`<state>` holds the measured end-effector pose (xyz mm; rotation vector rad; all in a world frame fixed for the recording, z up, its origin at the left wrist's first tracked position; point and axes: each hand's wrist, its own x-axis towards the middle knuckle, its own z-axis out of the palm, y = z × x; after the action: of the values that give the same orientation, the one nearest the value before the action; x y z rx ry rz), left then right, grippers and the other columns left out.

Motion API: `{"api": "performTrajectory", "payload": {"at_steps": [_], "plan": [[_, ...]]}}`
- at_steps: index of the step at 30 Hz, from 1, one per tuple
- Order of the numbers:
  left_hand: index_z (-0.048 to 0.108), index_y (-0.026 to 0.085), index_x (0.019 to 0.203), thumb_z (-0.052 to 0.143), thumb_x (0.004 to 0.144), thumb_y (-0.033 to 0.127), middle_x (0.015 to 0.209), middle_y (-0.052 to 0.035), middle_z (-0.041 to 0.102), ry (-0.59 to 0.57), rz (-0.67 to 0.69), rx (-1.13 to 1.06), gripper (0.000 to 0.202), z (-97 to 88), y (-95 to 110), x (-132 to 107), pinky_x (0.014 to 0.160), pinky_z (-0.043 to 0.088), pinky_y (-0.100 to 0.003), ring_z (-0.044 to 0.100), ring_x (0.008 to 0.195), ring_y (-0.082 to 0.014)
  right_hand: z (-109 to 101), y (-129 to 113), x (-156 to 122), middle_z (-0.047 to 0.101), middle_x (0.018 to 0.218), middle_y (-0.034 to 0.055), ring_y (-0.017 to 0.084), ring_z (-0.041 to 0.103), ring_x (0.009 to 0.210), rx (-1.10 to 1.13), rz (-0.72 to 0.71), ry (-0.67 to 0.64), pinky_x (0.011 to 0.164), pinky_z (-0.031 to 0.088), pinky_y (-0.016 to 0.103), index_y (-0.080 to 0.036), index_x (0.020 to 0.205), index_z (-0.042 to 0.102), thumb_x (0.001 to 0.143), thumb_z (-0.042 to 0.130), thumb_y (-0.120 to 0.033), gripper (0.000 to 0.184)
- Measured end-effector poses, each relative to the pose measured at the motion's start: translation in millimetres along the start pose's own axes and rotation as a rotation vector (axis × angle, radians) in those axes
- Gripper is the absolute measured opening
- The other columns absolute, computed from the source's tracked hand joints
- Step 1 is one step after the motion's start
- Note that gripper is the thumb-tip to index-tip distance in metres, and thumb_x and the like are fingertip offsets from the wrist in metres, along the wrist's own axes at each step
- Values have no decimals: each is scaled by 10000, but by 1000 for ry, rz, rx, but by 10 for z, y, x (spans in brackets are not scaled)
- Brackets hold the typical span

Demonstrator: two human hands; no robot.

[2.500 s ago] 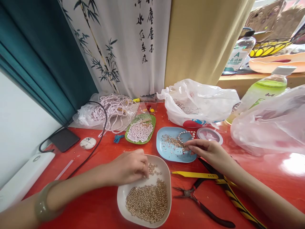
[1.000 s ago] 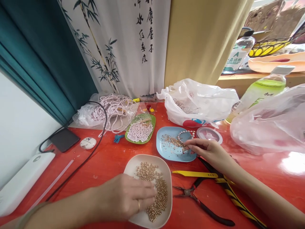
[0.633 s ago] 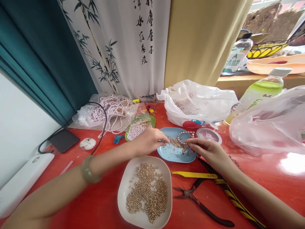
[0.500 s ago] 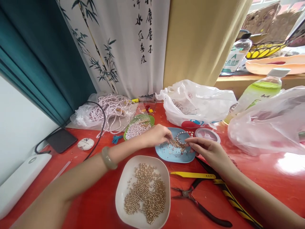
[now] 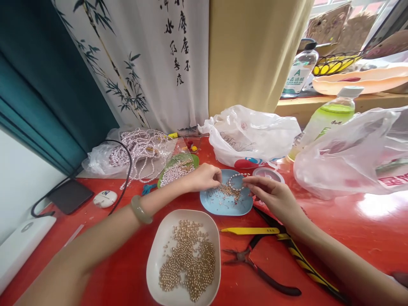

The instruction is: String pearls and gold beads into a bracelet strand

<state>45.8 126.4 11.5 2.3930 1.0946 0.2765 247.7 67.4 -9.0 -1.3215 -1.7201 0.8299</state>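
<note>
Both hands meet over a small blue dish [image 5: 214, 205] that holds a heap of thin gold pins and a short pearl strand [image 5: 236, 176]. My left hand [image 5: 203, 177] reaches in from the left with its fingers pinched together above the pins. My right hand [image 5: 270, 196] comes in from the right, fingers pinched at the pile near the pearl strand. What either pinch holds is too small to make out. A white dish of gold beads [image 5: 186, 259] sits in front of the blue dish, untouched.
Pliers [image 5: 258, 272], yellow tweezers [image 5: 250, 230] and a yellow-black striped tool [image 5: 306, 267] lie right of the white dish. A green dish of pearls [image 5: 177, 169], bagged pearl strands [image 5: 134, 148], plastic bags [image 5: 251, 136], a green bottle [image 5: 325, 121], a phone [image 5: 68, 196] and a cable ring the red table.
My left hand left the white dish of gold beads and moved up to the blue dish, opposite the right hand, which stayed put. The view has shifted slightly to the right.
</note>
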Motion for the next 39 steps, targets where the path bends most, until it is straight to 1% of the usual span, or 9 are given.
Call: {"api": "performTrajectory", "payload": {"at_steps": [4,7,14,19,23,27,32,35,39], "plan": [[632,106,755,525,631,93,722,-43,652,68,-23,-79,165,-6,-38,-21,596,428,-214,576,646,-125,-64,35,24,669,883,69,179,615,684,-368,-165,-15,608,487,299,-185,926,635,770,471,-268,241],[641,107,796,536,648,98,769,-49,666,42,-35,-173,182,0,-46,-33,638,446,-222,592,679,-126,-73,50,26,659,944,80,203,624,726,-634,-282,-46,624,477,317,-188,962,627,782,453,-207,251],[658,131,788,580,701,160,774,-37,681,16,4,-208,120,55,69,-21,686,453,-228,604,713,-123,-25,-31,33,657,909,73,178,621,709,-830,-473,-131,527,426,244,-189,948,605,827,382,-155,256],[673,147,798,554,724,129,790,-50,668,0,195,48,141,181,136,29,715,430,-250,588,752,-147,-21,-57,59,651,736,46,137,591,589,-871,-483,-238,474,367,209,-183,813,627,824,404,-142,227],[673,156,788,529,727,125,782,-60,653,1,232,187,159,256,168,46,691,424,-271,579,751,-169,-38,-55,63,656,849,69,159,605,684,-858,-491,-115,521,389,227,-172,855,626,848,379,-167,248],[663,140,742,522,706,120,752,-57,652,-11,202,154,147,241,197,25,677,426,-266,578,709,-159,-102,-105,82,662,873,36,152,606,700,-681,-441,39,598,429,241,-203,853,630,837,411,-216,219],[651,122,766,532,699,143,758,-51,671,15,10,-176,138,143,194,-40,664,450,-246,593,686,-133,-242,-155,123,659,760,25,132,566,565,-442,-281,185,529,447,251,-202,803,639,790,470,-267,181],[652,107,794,571,684,177,795,-62,682,57,-108,-461,153,71,162,-146,683,475,-257,609,715,-136,-322,-124,146,663,735,33,149,573,588,-410,-229,243,517,442,255,-198,795,644,778,486,-287,182],[667,117,840,626,656,210,841,-70,688,87,-162,-686,209,15,107,-380,740,477,-293,618,750,-144,-386,-17,165,672,787,45,159,576,602,-446,-204,252,540,440,266,-185,828,642,783,486,-311,206]]}}
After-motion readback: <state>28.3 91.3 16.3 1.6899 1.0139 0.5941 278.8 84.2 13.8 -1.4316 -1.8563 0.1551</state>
